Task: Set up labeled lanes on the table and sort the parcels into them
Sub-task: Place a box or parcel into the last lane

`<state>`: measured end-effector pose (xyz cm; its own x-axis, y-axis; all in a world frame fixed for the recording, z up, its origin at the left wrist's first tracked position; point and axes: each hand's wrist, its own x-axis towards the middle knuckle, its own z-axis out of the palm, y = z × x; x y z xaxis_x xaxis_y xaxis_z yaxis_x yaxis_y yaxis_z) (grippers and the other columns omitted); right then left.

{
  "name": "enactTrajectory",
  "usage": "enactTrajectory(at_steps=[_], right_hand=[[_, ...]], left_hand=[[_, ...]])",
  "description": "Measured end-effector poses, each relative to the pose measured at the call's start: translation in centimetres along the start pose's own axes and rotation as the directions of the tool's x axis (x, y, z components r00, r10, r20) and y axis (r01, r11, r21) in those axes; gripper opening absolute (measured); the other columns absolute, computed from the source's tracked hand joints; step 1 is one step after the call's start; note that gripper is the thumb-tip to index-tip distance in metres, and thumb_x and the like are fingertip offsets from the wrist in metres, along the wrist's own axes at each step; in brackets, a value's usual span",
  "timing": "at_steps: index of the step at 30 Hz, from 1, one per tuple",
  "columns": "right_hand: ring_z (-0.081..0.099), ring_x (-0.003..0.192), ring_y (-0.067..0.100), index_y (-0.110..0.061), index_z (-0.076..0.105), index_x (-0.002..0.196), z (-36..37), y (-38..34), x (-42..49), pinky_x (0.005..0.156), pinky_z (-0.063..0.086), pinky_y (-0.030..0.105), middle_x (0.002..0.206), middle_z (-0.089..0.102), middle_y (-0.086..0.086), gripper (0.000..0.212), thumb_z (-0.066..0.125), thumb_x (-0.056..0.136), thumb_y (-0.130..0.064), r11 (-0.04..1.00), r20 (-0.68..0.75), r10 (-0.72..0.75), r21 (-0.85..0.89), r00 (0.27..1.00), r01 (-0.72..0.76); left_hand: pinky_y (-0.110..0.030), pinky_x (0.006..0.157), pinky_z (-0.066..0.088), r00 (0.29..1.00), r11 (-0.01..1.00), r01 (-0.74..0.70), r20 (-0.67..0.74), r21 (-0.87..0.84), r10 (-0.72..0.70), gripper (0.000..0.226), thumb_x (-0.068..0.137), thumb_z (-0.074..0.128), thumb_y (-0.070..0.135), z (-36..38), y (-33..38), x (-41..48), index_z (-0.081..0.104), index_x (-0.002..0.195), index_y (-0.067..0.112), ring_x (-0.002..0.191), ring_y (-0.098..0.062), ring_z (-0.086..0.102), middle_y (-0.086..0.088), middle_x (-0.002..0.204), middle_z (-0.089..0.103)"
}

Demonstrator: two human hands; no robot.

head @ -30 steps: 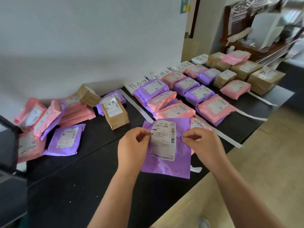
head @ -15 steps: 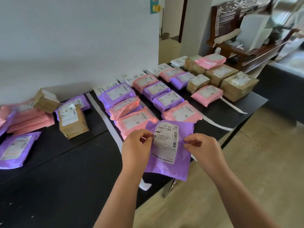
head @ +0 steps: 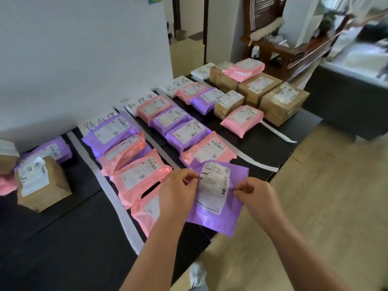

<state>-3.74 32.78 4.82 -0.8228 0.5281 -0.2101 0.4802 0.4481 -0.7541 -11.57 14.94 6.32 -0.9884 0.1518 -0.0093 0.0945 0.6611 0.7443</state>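
Shifted rightward, purple parcel [head: 212, 219] stays pinched by left hand [head: 178, 194] and right hand [head: 260, 200].

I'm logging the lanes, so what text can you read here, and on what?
"待处理": left paper sign.
"处理中": next paper sign.
"已完成": third paper sign.
"T07-02": label on the held purple parcel.
Fourth sign: partly hidden, unreadable.
Labels on the other parcels: too small or blurred.

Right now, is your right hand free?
No, the right hand pinches one edge of the purple parcel, the left hand the other.
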Motion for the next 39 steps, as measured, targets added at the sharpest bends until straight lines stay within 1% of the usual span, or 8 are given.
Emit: enactTrajectory(at_steps=[3,7,11,14,21,30,35,39], right_hand=[[0.064,0.068,0.019,-0.023,0.067,0.068,-0.8,0.2,2.1,0.068,0.053,0.036,0.064,0.067,-0.007,0.016,0.075,0.081,-0.015,0.999,-0.037,0.025,-0.036,0.999,-0.026],[0.061,0.066,0.018,-0.022,0.064,0.064,-1.7,1.3,4.4,0.067,0.051,0.036,0.061,0.064,-0.009,0.02,0.076,0.078,-0.014,0.997,-0.107,0.076,-0.019,0.991,-0.079],[0.062,0.067,0.018,-0.023,0.064,0.064,-2.2,2.3,6.7,0.068,0.051,0.037,0.062,0.064,-0.008,0.022,0.076,0.079,-0.013,0.993,-0.116,0.121,0.001,0.986,-0.122],[0.062,0.068,0.019,-0.022,0.064,0.067,-3.5,2.9,9.2,0.068,0.052,0.038,0.065,0.065,-0.006,0.021,0.074,0.083,-0.014,0.991,-0.111,0.132,-0.013,0.985,-0.134],[0.062,0.07,0.019,-0.022,0.064,0.072,-7.6,5.7,16.3,0.068,0.052,0.036,0.069,0.065,-0.005,0.018,0.07,0.088,-0.02,0.987,-0.085,0.156,-0.013,0.984,-0.158],[0.064,0.075,0.016,-0.025,0.066,0.077,-13.1,11.5,26.6,0.073,0.052,0.034,0.075,0.067,-0.009,0.014,0.065,0.091,-0.025,0.968,-0.004,0.173,-0.183,0.985,-0.171],[0.056,0.073,0.011,-0.028,0.065,0.085,-13.1,14.3,29.7,0.095,0.046,0.039,0.083,0.067,-0.011,0.01,0.061,0.094,-0.03,0.942,0.03,0.154,-0.305,0.988,-0.137],[0.055,0.075,0.011,-0.028,0.061,0.088,-12.3,16.0,31.7,0.093,0.036,0.032,0.083,0.064,-0.012,0.011,0.057,0.097,-0.032,0.933,0.044,0.136,-0.342,0.99,-0.113]], left_hand=[[-0.006,0.064,0.033,0.999,1.0,-0.021,0.033,0.005,0.02,0.013,0.087,0.068,0.017,1.8,0.7,2.8,0.073,0.084,0.029,0.079,-0.002,0.057,0.014,0.086,0.066],[-0.013,0.066,0.04,0.992,0.998,-0.057,0.117,0.024,0.054,0.011,0.089,0.066,0.019,3.9,2.1,5.2,0.072,0.086,0.027,0.081,-0.004,0.057,0.013,0.09,0.065],[-0.01,0.064,0.032,0.986,0.994,-0.106,0.134,0.037,0.1,0.01,0.09,0.066,0.019,6.0,3.4,7.7,0.071,0.086,0.027,0.077,-0.002,0.051,0.016,0.087,0.058],[-0.006,0.064,0.032,0.984,0.989,-0.138,0.119,0.059,0.13,0.008,0.091,0.066,0.02,8.1,4.8,9.7,0.073,0.091,0.024,0.081,-0.002,0.051,0.013,0.093,0.061],[-0.021,0.07,0.039,0.985,0.976,-0.145,0.119,0.163,0.127,0.01,0.093,0.062,0.022,15.5,9.0,14.4,0.071,0.096,0.023,0.086,-0.01,0.055,0.005,0.1,0.059],[-0.029,0.077,0.046,0.986,0.969,-0.04,0.168,0.245,-0.002,0.019,0.095,0.055,0.021,26.3,14.6,19.9,0.072,0.104,0.022,0.099,-0.017,0.06,0.002,0.112,0.063],[-0.029,0.068,0.043,0.975,0.943,-0.026,0.216,0.333,-0.05,0.024,0.099,0.049,0.02,30.4,15.7,22.1,0.071,0.107,0.022,0.085,-0.017,0.056,0.001,0.117,0.059],[-0.03,0.068,0.04,0.969,0.953,0.032,0.225,0.3,-0.103,0.024,0.1,0.046,0.016,32.8,15.6,23.2,0.067,0.11,0.018,0.083,-0.017,0.051,-0.002,0.121,0.055]])
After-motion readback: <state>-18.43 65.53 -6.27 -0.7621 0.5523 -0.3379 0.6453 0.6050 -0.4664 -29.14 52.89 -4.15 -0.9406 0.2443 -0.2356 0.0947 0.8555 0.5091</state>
